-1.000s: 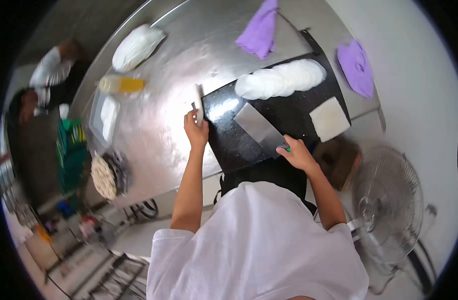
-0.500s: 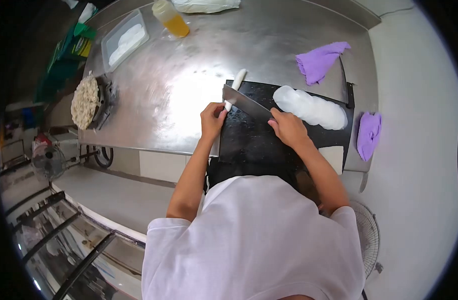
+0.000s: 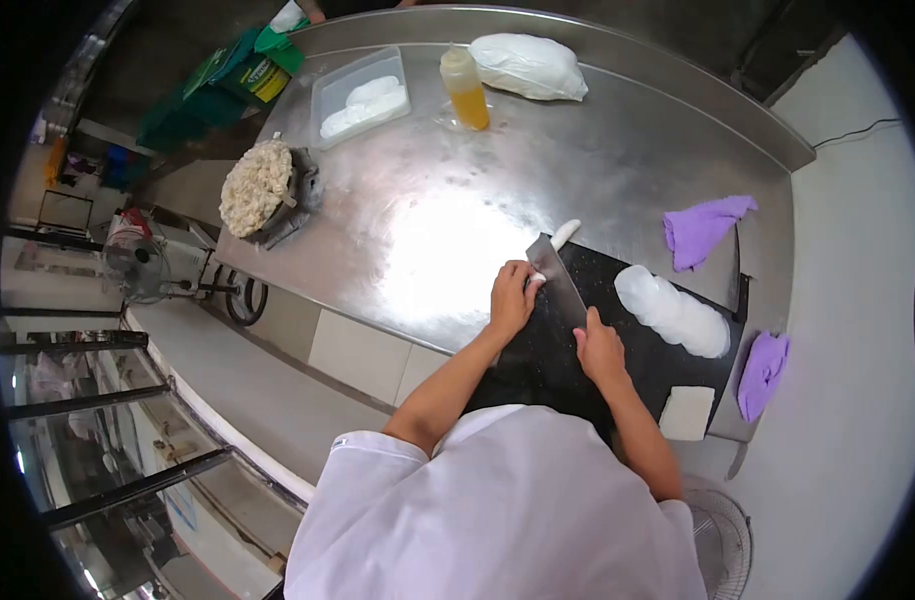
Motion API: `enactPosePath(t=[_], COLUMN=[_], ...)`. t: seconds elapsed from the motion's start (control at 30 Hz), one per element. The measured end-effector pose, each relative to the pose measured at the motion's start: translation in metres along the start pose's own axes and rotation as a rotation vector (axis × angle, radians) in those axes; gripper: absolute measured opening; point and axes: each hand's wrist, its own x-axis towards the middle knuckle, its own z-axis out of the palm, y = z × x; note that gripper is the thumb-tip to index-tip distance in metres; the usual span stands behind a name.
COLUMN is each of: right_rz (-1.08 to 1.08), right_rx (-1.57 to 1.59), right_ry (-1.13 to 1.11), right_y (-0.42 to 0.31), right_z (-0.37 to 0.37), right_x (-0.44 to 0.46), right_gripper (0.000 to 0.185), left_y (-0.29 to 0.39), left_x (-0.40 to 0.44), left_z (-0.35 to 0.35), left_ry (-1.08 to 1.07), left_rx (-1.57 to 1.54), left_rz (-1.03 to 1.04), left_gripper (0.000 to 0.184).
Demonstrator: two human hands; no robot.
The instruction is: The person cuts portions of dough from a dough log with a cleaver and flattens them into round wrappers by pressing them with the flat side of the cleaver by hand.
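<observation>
In the head view, my right hand (image 3: 602, 350) is closed around the handle of a broad-bladed knife (image 3: 561, 277). The blade crosses a white dough roll (image 3: 567, 234) at the far left corner of a black board (image 3: 540, 352). My left hand (image 3: 514, 298) pinches the near end of the dough (image 3: 538, 278), on the left side of the blade. Whether the blade has gone right through the dough I cannot tell. To the right, a row of overlapping thin white rounds (image 3: 675, 313) lies on the board.
On the steel table (image 3: 378, 230) are a bowl of pale filling (image 3: 257, 188), a clear tub (image 3: 363, 98) of white dough, an oil bottle (image 3: 465, 92) and a white bag (image 3: 529, 67). Purple cloths (image 3: 708, 230) lie at right. A pale square (image 3: 688, 413) rests near the board's front.
The head view has shifted, so the table sits lower and further right. The knife is turned more steeply across the dough, and my left hand stays at the dough's near end.
</observation>
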Motion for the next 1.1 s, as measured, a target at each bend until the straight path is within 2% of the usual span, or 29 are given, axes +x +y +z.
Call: enactPosePath(t=[0.03, 0.07, 0.1, 0.17, 0.23, 0.3, 0.33, 0.4, 0.5, 0.57, 0.63, 0.67, 0.7, 0.73, 0.77, 0.8, 0.87, 0.97, 1.03, 1.1], right_rz=[-0.004, -0.023, -0.042, -0.009, 0.029, 0.079, 0.118, 0.143, 0.231, 0.297, 0.339, 0.393, 0.471, 0.556, 0.458, 0.439, 0.650, 0.813, 0.992, 1.017], right_rx=[0.005, 0.127, 0.250, 0.309, 0.480, 0.485, 0.487, 0.510, 0.529, 0.516, 0.644, 0.635, 0.618, 0.603, 0.495, 0.582, 0.721, 0.513, 0.712, 0.680], right_ry=[0.010, 0.031, 0.050, 0.046, 0.088, 0.153, 0.216, 0.276, 0.406, 0.486, 0.577, 0.592, 0.573, 0.562, 0.709, 0.745, 0.716, 0.812, 0.891, 1.004], right_y=[0.004, 0.011, 0.017, 0.019, 0.020, 0.031, 0.034, 0.037, 0.013, -0.006, -0.025, -0.030, -0.030, -0.030, -0.037, -0.061, -0.075, -0.105, -0.119, -0.134], right_z=[0.002, 0.006, 0.010, 0.006, 0.005, 0.019, 0.024, 0.029, 0.036, 0.039, 0.045, 0.053, 0.066, 0.077, 0.087, 0.075, 0.088, 0.104, 0.127, 0.152], right_x=[-0.003, -0.006, -0.012, -0.032, -0.056, -0.076, -0.083, -0.097, -0.109, -0.102, -0.109, -0.113, -0.118, -0.125, -0.130, -0.131, -0.154, -0.194, -0.220, -0.240], right_gripper=[0.038, 0.039, 0.039, 0.037, 0.036, 0.036, 0.035, 0.035, 0.034, 0.032, 0.040, 0.040, 0.039, 0.038, 0.038, 0.035, 0.031, 0.026, 0.027, 0.022], left_y=[0.001, 0.003, 0.005, 0.006, 0.000, -0.005, -0.009, -0.017, -0.025, -0.036, -0.044, -0.047, -0.041, -0.044, -0.048, -0.048, -0.030, 0.013, 0.037, 0.052], left_x=[0.000, -0.005, -0.007, -0.014, -0.019, -0.027, -0.030, -0.029, -0.022, -0.009, -0.002, 0.003, 0.016, 0.020, 0.025, 0.030, 0.035, 0.032, 0.024, 0.013], left_z=[0.000, 0.001, -0.003, -0.011, -0.019, -0.027, -0.033, -0.048, -0.068, -0.074, -0.080, -0.082, -0.088, -0.084, -0.077, -0.070, -0.061, -0.042, -0.025, -0.004], left_ry=[-0.002, -0.019, -0.017, -0.108, -0.117, -0.072, -0.075, -0.214, -0.321, -0.344, -0.406, -0.537, -0.648, -0.715, -0.776, -0.836, -0.956, -1.192, -1.278, -1.409], left_rx=[0.034, 0.005, 0.005, -0.154, -0.136, -0.463, -0.464, -0.381, -0.376, -0.419, -0.410, -0.422, -0.336, -0.337, -0.340, -0.385, -0.449, -0.325, -0.267, -0.220], left_rz=[0.047, -0.082, -0.068, -0.245, -0.199, -0.322, -0.320, -0.391, -0.395, -0.364, -0.194, -0.301, -0.294, -0.219, -0.139, 0.009, 0.256, 0.569, 0.761, 0.780], left_gripper=[0.014, 0.015, 0.015, 0.015, 0.012, 0.020, 0.020, 0.032, 0.037, 0.035, 0.034, 0.032, 0.023, 0.018, 0.014, 0.013, 0.013, 0.010, 0.007, 0.006])
